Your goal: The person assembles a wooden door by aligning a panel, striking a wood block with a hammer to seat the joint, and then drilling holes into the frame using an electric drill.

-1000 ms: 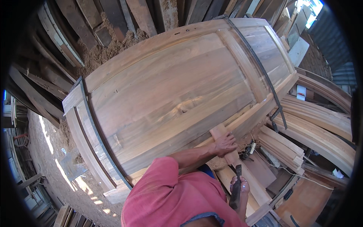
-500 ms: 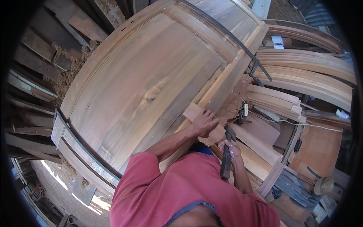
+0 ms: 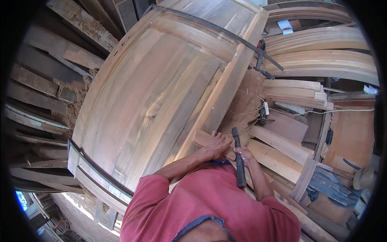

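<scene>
My left hand (image 3: 219, 145) is closed round a short wooden block (image 3: 203, 138), pressing it against the edge of a large wooden door panel (image 3: 141, 92). The block's far end lies over the panel's raised edge strip. Just right of it, my right hand (image 3: 244, 155) grips a dark hammer (image 3: 240, 173) around its middle. The hammer stands nearly in line with my forearm, its narrow head end pointing away from me and its thick grip toward my chest. The block's near end is partly hidden by my left hand.
Long dark bar clamps (image 3: 217, 30) cross the panel at its far and near ends. Stacked curved boards (image 3: 318, 60) and shorter planks (image 3: 278, 145) fill the right side. A white cord (image 3: 306, 114) runs across there. Dusty boards (image 3: 60, 46) lie at left.
The hammer has swung away from the block, and its head now sits clear to the right. My left hand stays on the block. The whole view has shifted slightly.
</scene>
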`<act>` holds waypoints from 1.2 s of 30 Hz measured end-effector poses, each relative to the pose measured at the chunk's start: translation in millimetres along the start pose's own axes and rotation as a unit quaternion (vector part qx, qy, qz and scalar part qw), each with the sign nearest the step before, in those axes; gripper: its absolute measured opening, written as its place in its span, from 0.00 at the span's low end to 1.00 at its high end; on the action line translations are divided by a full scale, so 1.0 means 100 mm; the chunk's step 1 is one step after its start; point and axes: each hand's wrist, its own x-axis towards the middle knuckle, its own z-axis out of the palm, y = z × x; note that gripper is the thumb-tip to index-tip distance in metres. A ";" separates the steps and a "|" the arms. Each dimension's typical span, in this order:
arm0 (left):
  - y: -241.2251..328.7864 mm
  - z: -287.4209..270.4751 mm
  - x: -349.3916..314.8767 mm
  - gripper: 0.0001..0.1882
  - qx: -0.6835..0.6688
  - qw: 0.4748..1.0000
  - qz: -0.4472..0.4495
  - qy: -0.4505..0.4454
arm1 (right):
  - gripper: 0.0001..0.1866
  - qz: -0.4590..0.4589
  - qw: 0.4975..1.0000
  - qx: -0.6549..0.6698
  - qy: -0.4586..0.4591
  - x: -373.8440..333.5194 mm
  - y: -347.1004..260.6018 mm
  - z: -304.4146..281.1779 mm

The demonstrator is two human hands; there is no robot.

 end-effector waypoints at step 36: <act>-1.50 0.18 -0.33 0.40 0.137 0.867 -0.367 0.308 | 0.09 -0.174 0.814 0.460 0.307 0.85 -0.11 -1.86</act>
